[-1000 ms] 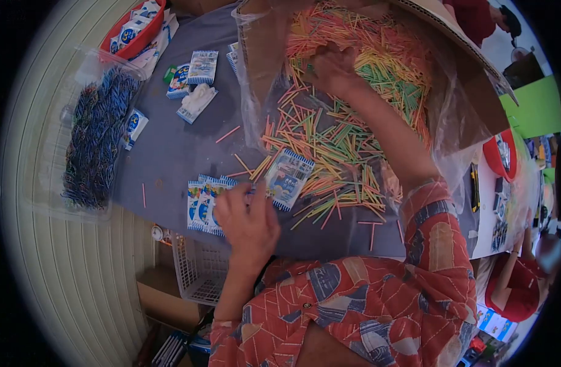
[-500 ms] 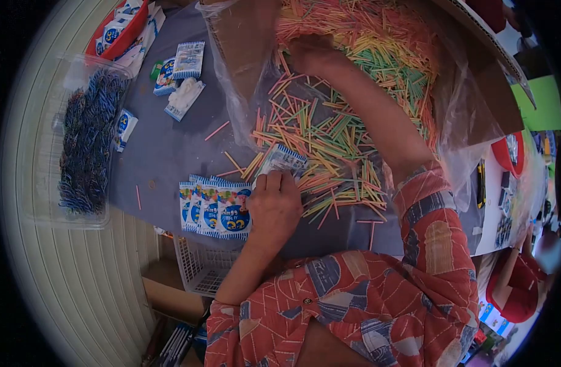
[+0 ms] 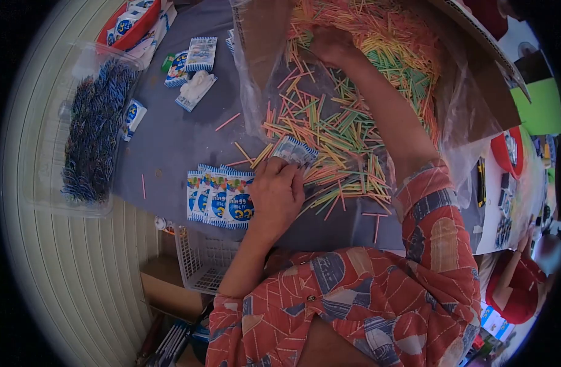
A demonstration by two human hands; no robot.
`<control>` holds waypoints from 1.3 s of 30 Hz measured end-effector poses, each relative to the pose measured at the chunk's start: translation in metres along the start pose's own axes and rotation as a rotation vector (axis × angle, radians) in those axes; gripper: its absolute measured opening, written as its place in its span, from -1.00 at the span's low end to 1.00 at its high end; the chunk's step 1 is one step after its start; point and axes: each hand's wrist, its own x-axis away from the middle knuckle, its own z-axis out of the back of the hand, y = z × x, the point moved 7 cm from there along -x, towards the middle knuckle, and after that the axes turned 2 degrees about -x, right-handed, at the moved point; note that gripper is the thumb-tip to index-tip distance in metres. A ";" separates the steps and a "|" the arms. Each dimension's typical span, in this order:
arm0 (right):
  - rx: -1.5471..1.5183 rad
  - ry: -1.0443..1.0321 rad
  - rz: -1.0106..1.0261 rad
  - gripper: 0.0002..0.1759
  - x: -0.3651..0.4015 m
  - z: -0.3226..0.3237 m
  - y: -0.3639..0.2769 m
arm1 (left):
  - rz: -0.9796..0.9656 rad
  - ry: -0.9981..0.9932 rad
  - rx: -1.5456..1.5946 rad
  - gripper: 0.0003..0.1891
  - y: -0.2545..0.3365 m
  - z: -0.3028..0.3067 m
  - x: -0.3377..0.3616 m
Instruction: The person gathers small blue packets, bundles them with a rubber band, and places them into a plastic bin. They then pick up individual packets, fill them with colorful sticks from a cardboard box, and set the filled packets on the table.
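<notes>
While the left hand (image 3: 273,191) bends its fingers against a likely light, slippery, pliable packet (image 3: 297,151), best held by its edge, I cannot tell whether the right hand (image 3: 333,48) pinches anything.

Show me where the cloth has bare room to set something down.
The widest patch of grey cloth lies between the tray of blue strands and the fanned packets, short of the loose packets. A narrow strip borders the shirt. It is crowded with sticks between left hand and right hand.
</notes>
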 end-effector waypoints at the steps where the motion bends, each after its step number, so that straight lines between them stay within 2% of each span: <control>1: -0.012 -0.054 -0.036 -0.58 -0.002 -0.003 0.002 | -0.029 0.030 -0.022 -0.88 0.001 -0.001 0.000; 2: -0.028 -0.108 -0.069 -0.57 -0.004 -0.004 0.003 | -0.034 0.038 -0.021 -0.88 0.001 -0.004 0.000; 4: -0.006 -0.104 -0.042 -0.56 0.000 0.000 -0.003 | -0.196 0.084 -0.255 -0.86 0.010 -0.007 0.003; 6: 0.012 -0.103 -0.018 -0.54 -0.001 0.000 -0.006 | -0.182 0.064 -0.260 -0.84 0.010 -0.007 0.006; 8: -0.084 0.060 0.015 -0.56 -0.002 0.006 -0.002 | -0.173 0.034 -0.255 -0.82 0.013 -0.006 0.009; 9: -0.086 0.060 0.011 -0.56 0.000 0.009 -0.001 | -0.095 -0.021 -0.206 -0.80 0.012 -0.003 0.009; 10: -0.117 0.095 -0.048 -0.56 0.001 0.017 0.005 | -0.017 -0.075 -0.157 -0.77 0.009 -0.002 0.009; 12: -0.147 0.132 -0.114 -0.55 0.000 0.022 0.018 | -0.019 -0.090 -0.128 -0.80 0.004 0.000 0.009; 14: -0.625 0.051 -0.187 -0.55 -0.007 0.005 0.043 | -0.014 -0.104 -0.094 -0.82 -0.003 0.001 0.008; 15: -0.623 0.049 -0.189 -0.55 0.001 0.008 0.045 | 0.024 -0.053 0.040 -0.88 -0.009 0.004 0.005; 16: -0.944 0.057 -0.115 -0.58 0.012 0.012 0.043 | 0.063 -0.002 0.176 -0.93 -0.015 0.006 0.002; 17: -1.263 0.065 -0.040 -0.59 0.024 0.014 0.041 | 0.064 -0.008 0.182 -0.93 -0.016 0.007 0.000; 18: -1.260 0.062 -0.052 -0.59 0.042 0.023 0.039 | 0.110 0.026 0.343 -0.92 -0.019 0.011 -0.002; 20: -1.680 -0.029 0.040 -0.73 0.086 0.050 0.016 | 0.195 0.040 0.546 -0.90 -0.023 0.015 -0.006; 21: -1.683 -0.039 0.032 -0.73 0.106 0.059 0.006 | 0.207 0.037 0.545 -0.90 -0.025 0.010 -0.007; 23: -1.981 -0.146 0.076 -0.83 0.144 0.074 -0.021 | 0.206 0.100 0.785 -0.90 -0.026 0.002 -0.010; 26: -1.945 -0.118 0.119 -0.82 0.182 0.089 -0.050 | 0.137 0.110 0.847 -0.89 -0.009 -0.006 -0.019; 27: -1.893 -0.237 0.117 -0.69 0.189 0.090 -0.051 | 0.133 0.105 0.854 -0.89 -0.005 -0.010 -0.020; 31: -1.821 -0.253 0.184 -0.57 0.191 0.089 -0.046 | 0.121 0.129 0.895 -0.89 -0.003 -0.019 -0.021; 33: -1.508 -0.245 0.242 -0.42 0.200 0.094 -0.052 | 0.105 0.143 0.910 -0.88 -0.002 -0.019 -0.023; 34: -1.506 -0.251 0.243 -0.42 0.202 0.092 -0.053 | 0.092 0.136 0.936 -0.87 -0.001 -0.020 -0.024; 36: -1.373 -0.144 0.381 -0.39 0.206 0.096 -0.055 | 0.080 0.127 0.969 -0.85 0.002 -0.023 -0.024; 39: -1.317 -0.142 0.368 -0.38 0.206 0.089 -0.053 | 0.078 0.109 1.040 -0.78 0.004 -0.029 -0.024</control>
